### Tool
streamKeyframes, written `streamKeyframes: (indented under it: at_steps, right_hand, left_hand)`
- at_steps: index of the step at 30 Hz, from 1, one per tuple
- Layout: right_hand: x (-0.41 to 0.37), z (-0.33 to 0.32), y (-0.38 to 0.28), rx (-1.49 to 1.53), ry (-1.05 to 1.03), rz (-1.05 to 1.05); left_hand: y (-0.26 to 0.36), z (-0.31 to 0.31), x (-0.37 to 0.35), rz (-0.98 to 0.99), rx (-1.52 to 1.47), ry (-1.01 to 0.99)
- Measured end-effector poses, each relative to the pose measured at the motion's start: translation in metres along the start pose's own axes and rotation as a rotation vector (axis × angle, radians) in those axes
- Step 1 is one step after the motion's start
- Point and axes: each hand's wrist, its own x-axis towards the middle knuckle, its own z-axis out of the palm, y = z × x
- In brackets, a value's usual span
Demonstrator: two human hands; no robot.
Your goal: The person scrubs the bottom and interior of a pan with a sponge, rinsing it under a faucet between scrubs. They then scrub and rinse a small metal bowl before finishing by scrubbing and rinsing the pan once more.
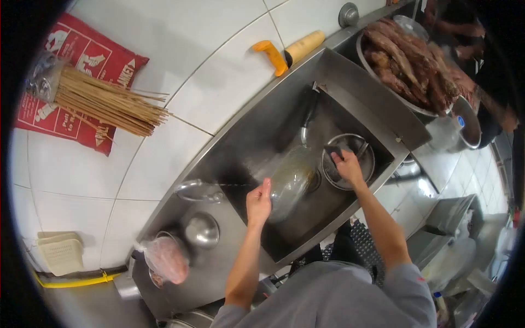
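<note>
My left hand (258, 202) is closed at the left edge of a shiny, greenish pan-like vessel (291, 183), thumb upward. That vessel sits tilted in the steel sink (262, 139), and a long black handle (309, 106) on a metal neck meets its upper end. Between the fingers of my right hand (347, 167) is a small dark piece (331, 151), whose kind I cannot make out. Under that hand lies a round, metal-rimmed vessel (372, 164), partly covered by it.
A metal bowl (202, 229) and a bagged pinkish item (169, 262) stand left of the basin, near the faucet (198, 191). Meat pieces (404, 60) fill a large bowl at the upper right, beside another person's arms (486, 98). Skewers (104, 101) hang by a red pouch (82, 54).
</note>
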Motion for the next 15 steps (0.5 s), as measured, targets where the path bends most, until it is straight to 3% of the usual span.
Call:
streamKeyframes:
  at_steps: [3, 5, 6, 7, 10, 12, 13, 15]
  right_hand:
    - [-0.014, 0.017, -0.040, 0.105, 0.159, -0.186]
    - [-0.020, 0.032, -0.062, 0.240, 0.080, -0.164]
    - [-0.016, 0.057, -0.042, 0.288, 0.042, -0.221]
    - [-0.020, 0.065, -0.045, 0.083, 0.137, -0.401]
    - [-0.012, 0.067, -0.047, 0.184, 0.168, -0.315]
    - [-0.001, 0.061, -0.045, 0.261, -0.040, 0.033]
    - [0.001, 0.063, -0.045, 0.265, -0.023, 0.034]
    - [0.002, 0.077, -0.051, 0.265, 0.029, 0.002]
  left_hand:
    - [-0.012, 0.021, -0.003, -0.012, -0.009, 0.015]
    - [-0.007, 0.032, -0.004, -0.002, -0.027, 0.004]
    - [-0.009, 0.037, -0.001, -0.022, 0.005, -0.030]
    - [-0.012, 0.038, -0.003, -0.028, -0.001, -0.032]
    - [-0.019, 0.039, -0.012, 0.096, -0.007, -0.094]
    - [-0.028, 0.037, -0.028, 0.202, 0.189, -0.130]
    - [-0.029, 0.042, -0.028, 0.215, 0.192, -0.142]
    - [-0.030, 0.051, -0.032, 0.304, 0.125, 0.057]
